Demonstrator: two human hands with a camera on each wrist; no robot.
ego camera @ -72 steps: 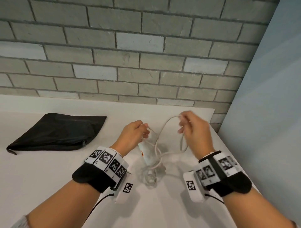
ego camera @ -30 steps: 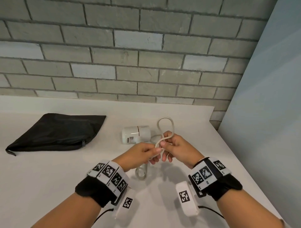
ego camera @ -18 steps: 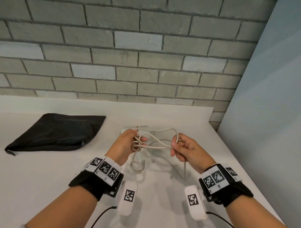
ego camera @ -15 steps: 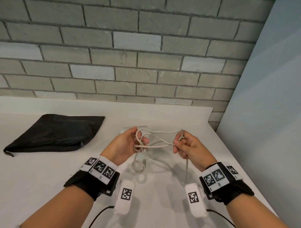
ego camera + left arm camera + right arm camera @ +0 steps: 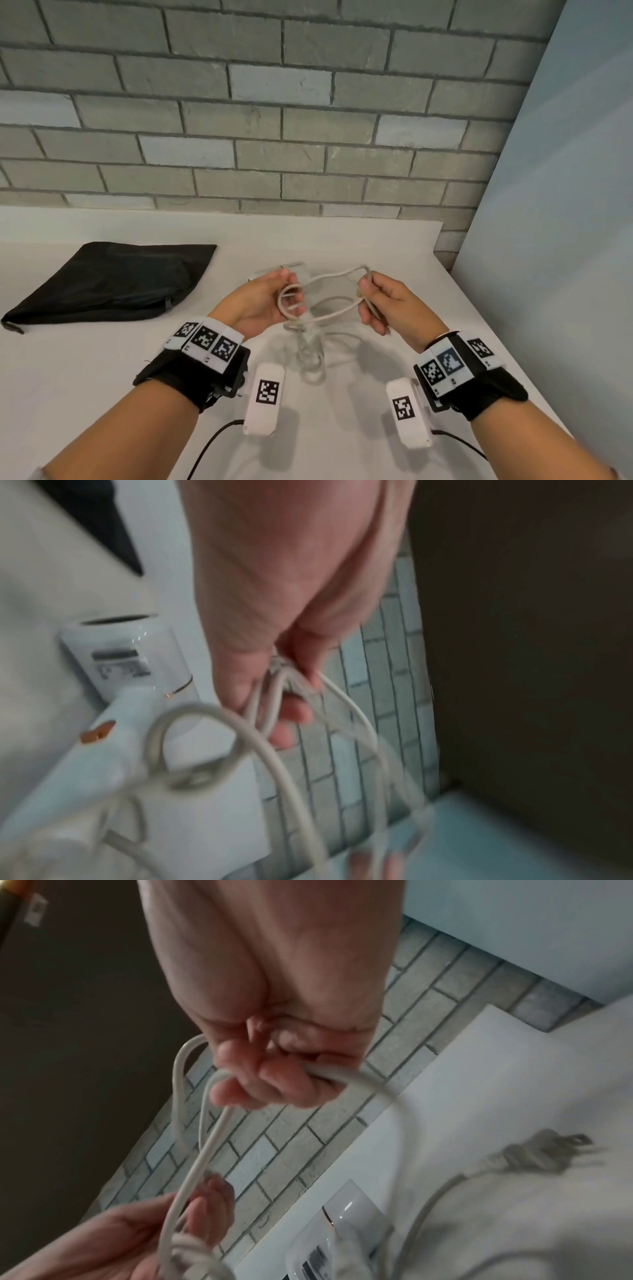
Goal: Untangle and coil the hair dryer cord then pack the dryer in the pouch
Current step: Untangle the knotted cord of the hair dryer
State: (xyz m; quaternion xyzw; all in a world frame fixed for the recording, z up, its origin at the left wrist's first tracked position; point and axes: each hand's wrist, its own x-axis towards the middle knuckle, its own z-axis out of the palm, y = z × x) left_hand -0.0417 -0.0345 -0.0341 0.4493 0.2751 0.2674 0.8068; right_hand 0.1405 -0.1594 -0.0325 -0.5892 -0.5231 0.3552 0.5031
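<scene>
Left hand [image 5: 255, 305] fingers curled round bunched cord [image 5: 329, 303] loops; right hand [image 5: 387, 303] pinches single strand, held above hair dryer [image 5: 137, 669].

Risk: pulling hands apart likely cinches loops into knot, or drags dryer across table [image 5: 85, 377]; plug [image 5: 544, 1153] trailing right of dryer may snag.

Dryer lies flat on table under hands. Barrel long axis runs toward pouch [image 5: 109, 281], left of dryer; handle points toward person.

Left hand [image 5: 257, 301] raised, fingers [image 5: 291, 718] curled, pinching; right hand [image 5: 387, 305] raised opposite, fingers [image 5: 274, 1080] curled.
</scene>
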